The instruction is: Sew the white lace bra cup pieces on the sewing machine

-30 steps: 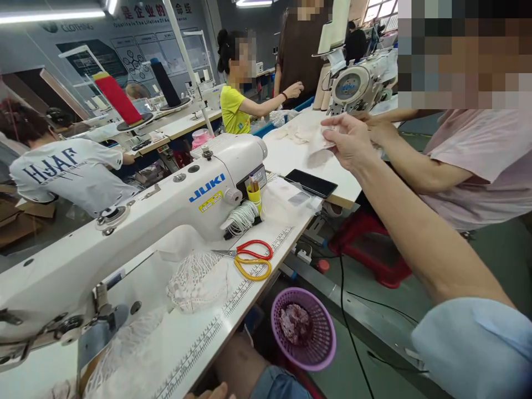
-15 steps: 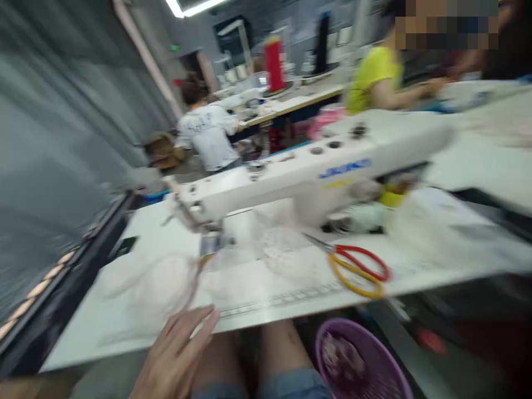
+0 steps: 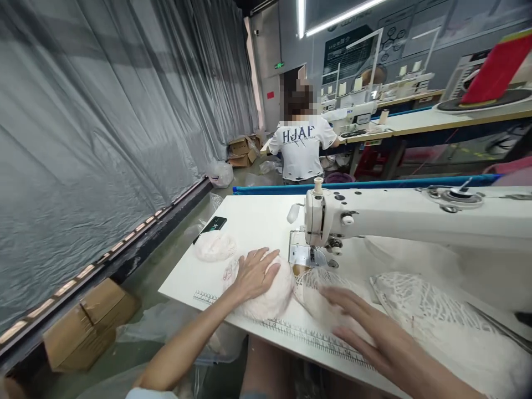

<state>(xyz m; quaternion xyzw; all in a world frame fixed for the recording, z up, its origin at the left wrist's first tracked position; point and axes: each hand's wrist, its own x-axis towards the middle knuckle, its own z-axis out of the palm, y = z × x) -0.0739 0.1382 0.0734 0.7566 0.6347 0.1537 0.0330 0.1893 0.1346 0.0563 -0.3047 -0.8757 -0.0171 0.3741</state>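
My left hand (image 3: 258, 272) lies with fingers spread on a white, rounded fabric piece (image 3: 280, 296) that looks like a bra cup. To its right, my right hand (image 3: 366, 324) stretches its fingers over a white lace-edged cup piece (image 3: 316, 299), partly hidden beneath it; whether they touch is hard to tell. Just beyond, the sewing machine's needle and presser foot (image 3: 312, 254) stand above the metal plate. Another white cup-like piece (image 3: 215, 245) rests at the table's left. More white lace fabric (image 3: 428, 299) is spread to the right, with scissor blades (image 3: 499, 327) over it.
The white sewing machine arm (image 3: 415, 216) spans the table's right half. A dark phone-like object (image 3: 215, 224) lies near the left edge. A cardboard box (image 3: 89, 324) is on the floor. Ahead, a person in a white shirt (image 3: 301, 147) sits at another table.
The view has swung left. My left hand has come from the table's front edge onto the rounded white piece. My right hand has entered over the lace-edged piece.
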